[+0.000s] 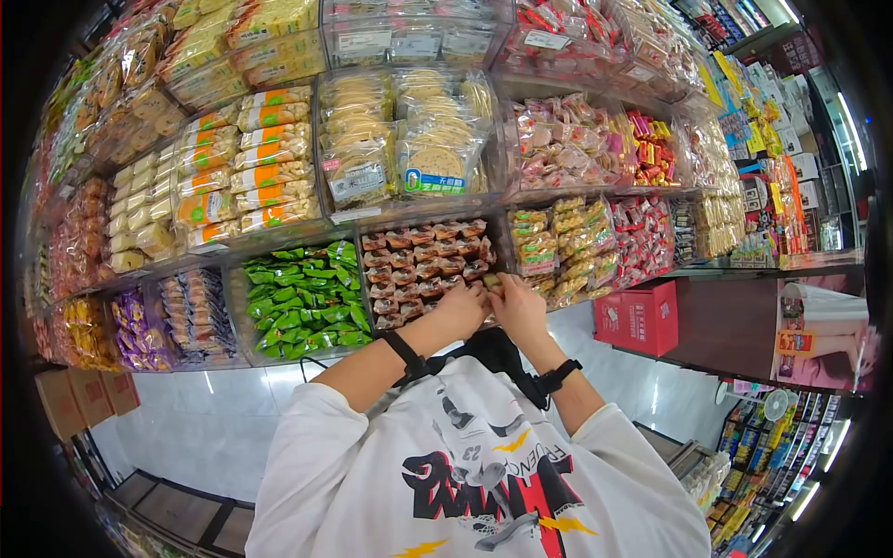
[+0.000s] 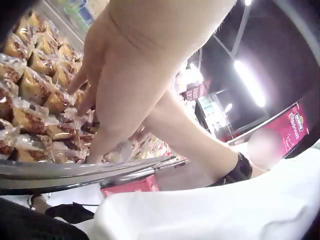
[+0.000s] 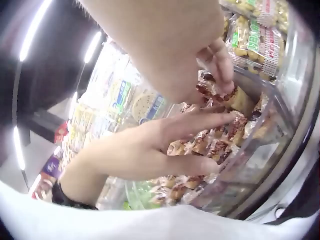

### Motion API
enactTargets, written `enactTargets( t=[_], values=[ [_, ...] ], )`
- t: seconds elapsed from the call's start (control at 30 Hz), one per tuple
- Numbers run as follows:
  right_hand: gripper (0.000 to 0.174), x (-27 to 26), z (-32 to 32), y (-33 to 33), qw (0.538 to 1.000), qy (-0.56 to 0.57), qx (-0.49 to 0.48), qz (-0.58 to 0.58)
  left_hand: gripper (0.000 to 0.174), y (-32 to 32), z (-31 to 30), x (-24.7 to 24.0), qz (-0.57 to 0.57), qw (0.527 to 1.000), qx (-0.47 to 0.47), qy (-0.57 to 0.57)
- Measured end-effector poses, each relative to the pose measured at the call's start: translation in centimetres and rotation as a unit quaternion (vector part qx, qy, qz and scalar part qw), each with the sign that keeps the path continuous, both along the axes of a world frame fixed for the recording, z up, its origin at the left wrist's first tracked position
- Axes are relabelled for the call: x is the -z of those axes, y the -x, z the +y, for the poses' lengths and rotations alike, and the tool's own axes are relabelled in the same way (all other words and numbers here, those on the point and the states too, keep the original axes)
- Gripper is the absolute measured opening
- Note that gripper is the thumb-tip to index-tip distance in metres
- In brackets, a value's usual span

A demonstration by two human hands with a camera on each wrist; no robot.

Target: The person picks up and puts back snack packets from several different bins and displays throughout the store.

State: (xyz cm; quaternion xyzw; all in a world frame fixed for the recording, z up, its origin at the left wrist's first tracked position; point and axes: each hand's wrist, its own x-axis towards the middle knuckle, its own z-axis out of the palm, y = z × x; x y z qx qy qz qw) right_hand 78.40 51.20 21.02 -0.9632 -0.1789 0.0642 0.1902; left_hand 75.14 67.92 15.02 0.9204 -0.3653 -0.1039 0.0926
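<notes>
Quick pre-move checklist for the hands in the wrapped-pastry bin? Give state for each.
1. Right hand on a piece: ok, fingertips pinch a wrapped pastry near the bin's corner.
2. Finger room: not ok, the left hand has its fingertips close beside that same piece.
3. That piece seated flat: cannot tell, fingers cover part of it.
4. Its wrapper intact: cannot tell, glare and fingers hide too much.
5. Surrounding pastries in rows: ok, the part not covered by the hands looks lined up.
6. Green packets kept separate: ok, in their own bin beside the pastries.
</notes>
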Motion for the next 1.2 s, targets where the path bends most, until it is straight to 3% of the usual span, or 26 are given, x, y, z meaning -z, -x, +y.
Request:
enactTargets(
  t=[0.1, 0.2, 0.3, 0.33, 0.47, 0.57, 0.67, 0.73, 0.8, 0.9, 0.97, 1.03, 1.1, 1.13, 1.2],
  values=[
    [0.035, 0.3, 0.5, -0.2, 0.999, -0.051, -0.006, -0.005, 0.039, -0.2, 1.1, -0.4, 0.090, 0.996, -0.012, 0.018],
    [0.036, 0.1, -0.4, -0.4, 0.998, -0.058, -0.016, 0.011, 0.044, -0.9, 3.5, -4.4, 0.183, 0.982, 0.000, 0.042],
    [0.035, 0.2, -0.5, -0.5, 0.995, -0.075, -0.055, -0.036, 0.048, -1.4, 6.6, -6.4, 0.226, 0.968, -0.035, 0.105],
    [0.032, 0.1, -0.3, -0.6, 0.996, -0.064, -0.053, -0.026, 0.051, -1.5, 7.9, -9.1, 0.266, 0.956, -0.061, 0.104],
    [0.019, -0.3, 0.0, -0.9, 0.998, -0.028, -0.056, -0.011, 0.057, -0.5, 13.2, -11.2, 0.187, 0.949, -0.116, 0.226],
    [0.012, 0.0, 0.5, -1.1, 0.998, -0.015, -0.062, -0.013, 0.051, 1.2, 17.3, -14.3, 0.193, 0.917, -0.184, 0.296],
    [0.012, 1.3, 1.3, -1.9, 0.997, 0.007, -0.072, -0.005, 0.045, 2.8, 21.4, -15.0, 0.252, 0.847, -0.274, 0.379],
    [0.012, 2.3, 1.4, -2.6, 0.997, 0.011, -0.076, 0.004, 0.037, 4.8, 23.6, -16.2, 0.228, 0.764, -0.323, 0.511],
    [0.013, 2.9, 1.9, -2.8, 0.997, 0.024, -0.074, 0.006, 0.031, 6.7, 25.5, -17.1, 0.183, 0.643, -0.376, 0.642],
    [0.014, 3.1, 2.3, -2.9, 0.996, 0.030, -0.081, -0.006, 0.021, 10.0, 27.6, -19.0, 0.056, 0.385, -0.417, 0.821],
    [0.014, 3.3, 2.4, -2.6, 0.995, 0.050, -0.089, 0.006, 0.020, 12.2, 28.2, -22.1, -0.073, 0.312, -0.409, 0.854],
    [0.013, 4.0, 2.2, -3.0, 0.991, 0.091, -0.103, 0.006, 0.020, 15.0, 28.7, -27.3, -0.078, 0.291, -0.245, 0.922],
    [0.013, 4.4, 2.4, -2.9, 0.986, 0.119, -0.116, 0.017, 0.016, 17.9, 28.6, -32.2, -0.163, 0.342, -0.190, 0.906],
    [0.013, 4.0, 2.4, -2.7, 0.984, 0.125, -0.129, 0.001, 0.013, 20.5, 29.0, -34.4, -0.201, 0.322, -0.194, 0.905],
    [0.013, 3.7, 2.3, -2.5, 0.983, 0.122, -0.136, 0.016, 0.016, 23.0, 29.6, -36.5, -0.230, 0.370, -0.169, 0.884]
  ],
)
